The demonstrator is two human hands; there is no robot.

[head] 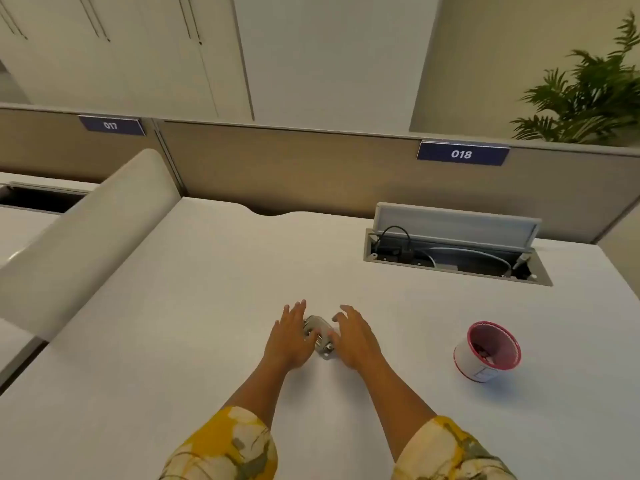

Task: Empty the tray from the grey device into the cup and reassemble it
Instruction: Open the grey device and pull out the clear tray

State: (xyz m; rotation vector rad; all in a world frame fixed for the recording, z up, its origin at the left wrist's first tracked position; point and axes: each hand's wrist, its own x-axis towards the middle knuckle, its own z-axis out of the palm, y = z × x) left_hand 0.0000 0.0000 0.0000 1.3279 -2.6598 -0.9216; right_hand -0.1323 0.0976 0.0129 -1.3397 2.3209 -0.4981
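A small grey device [321,336] lies on the white desk [194,306], partly covered by both hands. My left hand [290,336] rests on its left side with fingers spread, and my right hand [355,336] hovers on its right side with fingers apart. Neither hand visibly grips it. A white cup with a red rim [486,351] stands on the desk to the right of my right hand, with small bits lying inside it. The device's tray is not distinguishable.
An open cable hatch [453,251] with wires sits in the desk at the back right. A beige partition [277,168] with the label 018 closes the far edge. A curved white divider [86,237] rises on the left. A plant [588,91] stands at the far right.
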